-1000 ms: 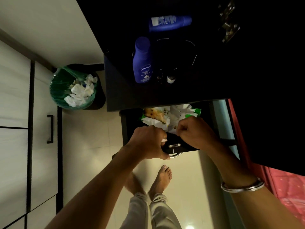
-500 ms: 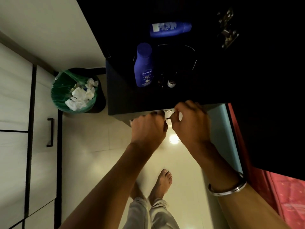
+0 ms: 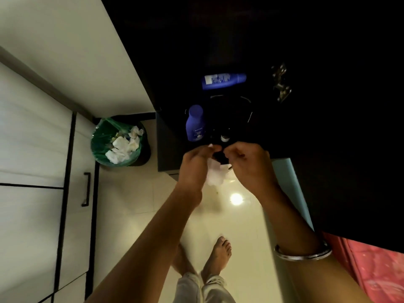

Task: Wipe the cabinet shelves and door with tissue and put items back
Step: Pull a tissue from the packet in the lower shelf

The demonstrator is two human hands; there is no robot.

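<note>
Both hands meet at the front edge of the dark cabinet top (image 3: pixel 175 145). A white tissue (image 3: pixel 215 174) hangs between them, pinched by my left hand (image 3: pixel 195 166) and my right hand (image 3: pixel 247 165). Just behind the hands a blue lotion bottle (image 3: pixel 195 124) stands upright. A second blue bottle (image 3: pixel 223 80) lies on its side farther back. Small dark bottles (image 3: pixel 224 136) stand beside the upright one, partly lost in shadow.
A green-lined bin (image 3: pixel 119 143) with several crumpled white tissues stands on the floor to the left. White cabinet doors with a black handle (image 3: pixel 86 189) line the far left. A metal hinge (image 3: pixel 281 83) shows on the dark cabinet. My bare feet (image 3: pixel 216 256) are below.
The drawer with the wipes pack, open a second ago, is now shut. Both hands rose to the cabinet's front edge and now hold a white tissue between them.
</note>
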